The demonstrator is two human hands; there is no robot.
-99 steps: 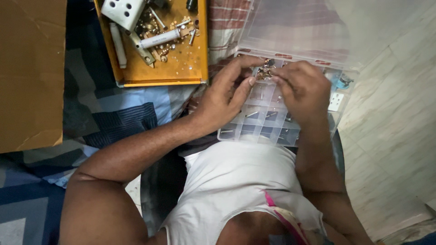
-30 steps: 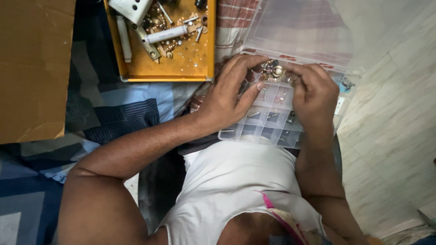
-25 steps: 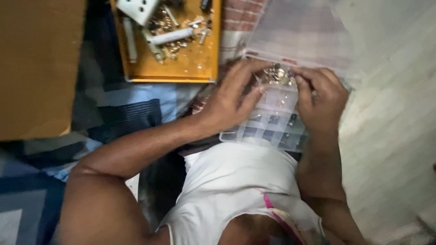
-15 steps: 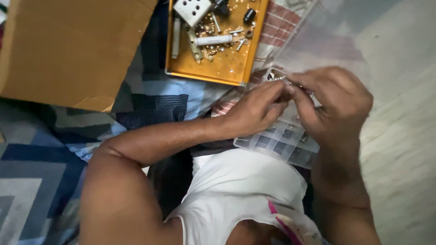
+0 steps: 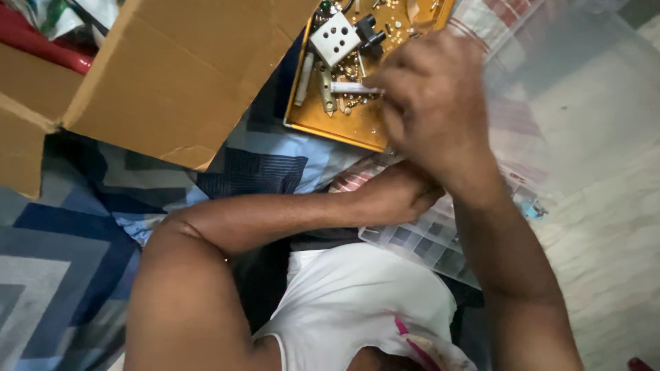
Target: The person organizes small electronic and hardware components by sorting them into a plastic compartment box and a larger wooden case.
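My right hand [image 5: 433, 103] hovers over the right part of an orange tray [image 5: 344, 127] of small metal parts, its fingers bunched at the end of a white tube [image 5: 350, 88]. Whether it grips the tube is unclear. A white socket block [image 5: 335, 38] lies in the tray just above the tube. My left hand [image 5: 399, 196] rests at the near left corner of a clear compartment box [image 5: 426, 240] on my lap. Its fingers are curled and partly hidden under my right wrist.
An open cardboard box [image 5: 185, 75] stands at the upper left, close to the tray. A blue patterned cloth [image 5: 62, 240] covers the floor on the left. The box's clear lid [image 5: 550, 82] lies open over pale flooring on the right.
My right hand has left the clear box and gone up and left to the orange tray. My left hand has stayed at the box. The view has swung left and tilted.
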